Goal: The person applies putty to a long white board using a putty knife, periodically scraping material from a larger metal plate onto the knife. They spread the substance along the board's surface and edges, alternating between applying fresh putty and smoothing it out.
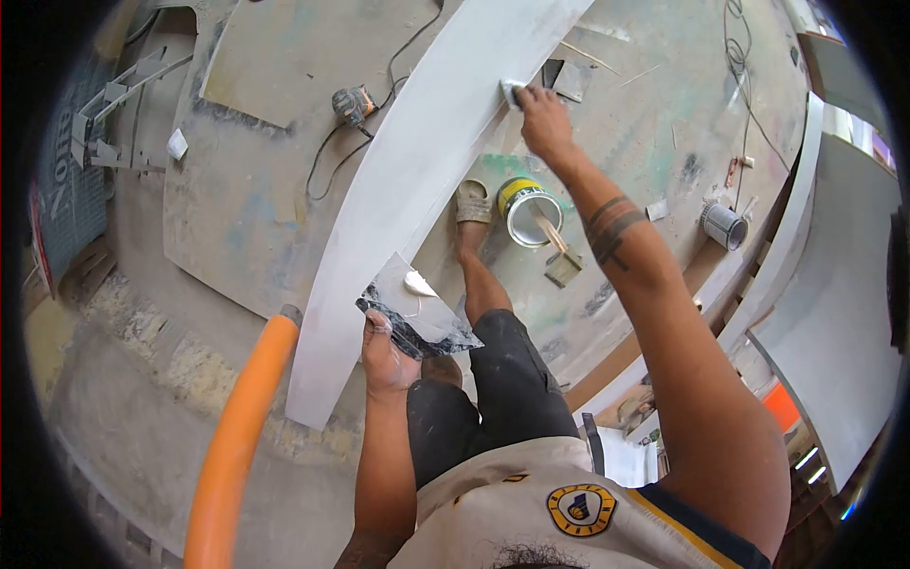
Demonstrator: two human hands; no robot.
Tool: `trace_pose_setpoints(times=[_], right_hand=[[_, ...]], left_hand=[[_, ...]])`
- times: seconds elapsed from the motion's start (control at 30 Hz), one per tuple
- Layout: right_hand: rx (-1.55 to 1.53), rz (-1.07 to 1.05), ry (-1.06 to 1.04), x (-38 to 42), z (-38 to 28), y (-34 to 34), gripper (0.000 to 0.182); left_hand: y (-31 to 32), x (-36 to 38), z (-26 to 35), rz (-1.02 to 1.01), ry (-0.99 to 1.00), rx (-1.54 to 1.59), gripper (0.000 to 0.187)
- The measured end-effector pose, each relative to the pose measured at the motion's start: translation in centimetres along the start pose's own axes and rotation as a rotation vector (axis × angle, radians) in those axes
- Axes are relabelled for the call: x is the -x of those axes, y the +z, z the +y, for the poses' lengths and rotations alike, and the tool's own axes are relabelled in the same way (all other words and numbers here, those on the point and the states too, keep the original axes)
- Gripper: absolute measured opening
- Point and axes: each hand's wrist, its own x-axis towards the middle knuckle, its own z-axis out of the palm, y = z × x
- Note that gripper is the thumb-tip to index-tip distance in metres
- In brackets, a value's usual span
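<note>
Scraper (513,91) under right hand (544,121) fingers, pressed on curved panel (417,180)

Filler goes onto a curved white panel (408,180)

A small scraper (513,91) lies pressed against the long, pale panel's upper edge; lower down, a dark, smeared mixing board (417,318) carries a dab of what appears to be white putty (418,283).

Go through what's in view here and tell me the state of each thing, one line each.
right hand: pressing a small scraper on the white curved panel
left hand: gripping a flat board with a dab of white filler
open can: lid off, stick inside
second can: lying on its side
power tool: lying idle, cord attached
orange tube: untouched
</note>
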Motion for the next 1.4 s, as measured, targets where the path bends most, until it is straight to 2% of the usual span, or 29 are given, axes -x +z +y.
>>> trace_pose_setpoints(times=[0.23,0.3,0.6,0.73,1.0,1.07,1.13,1.2,1.27,1.33,1.4], right_hand=[[-0.054,-0.120,-0.014,7.7,-10.5,1.3,0.040],[-0.076,-0.147,0.007,9.7,-13.5,2.0,0.041],[-0.074,-0.177,-0.014,19.5,-24.6,6.7,0.046],[-0.108,-0.274,0.036,23.1,-29.0,7.9,0.047],[-0.035,-0.357,-0.003,29.2,-37.7,9.3,0.052],[-0.148,-0.389,-0.036,30.4,-39.2,9.2,0.055],[-0.136,-0.469,-0.061,31.0,-39.7,9.2,0.054],[-0.128,-0.844,-0.141,31.4,-39.6,8.8,0.046],[-0.226,-0.808,-0.138,32.6,-38.4,7.6,0.047],[-0.569,-0.591,-0.220,32.3,-38.2,3.7,0.051],[-0.639,-0.550,-0.277,31.9,-38.5,-1.5,0.056]], left_hand=[[-4.0,3.2,0.7,-0.006,0.036,0.022,0.058],[-6.3,4.4,0.7,-0.053,0.027,0.138,0.052],[-18.5,12.2,1.5,-0.007,0.094,0.176,0.054],[-23.5,15.5,2.1,0.046,0.093,0.203,0.051],[-31.3,18.7,1.1,0.072,0.097,0.279,0.049],[-32.9,18.8,0.4,0.079,0.095,0.307,0.049],[-33.8,18.2,0.1,0.141,0.023,0.292,0.050],[-34.3,17.6,-0.2,0.125,-0.010,0.322,0.051],[-34.4,17.0,-0.7,0.113,-0.051,0.346,0.052],[-34.5,15.4,-1.3,0.099,-0.066,0.349,0.052],[-33.7,13.7,-1.3,0.106,-0.102,0.350,0.051]])
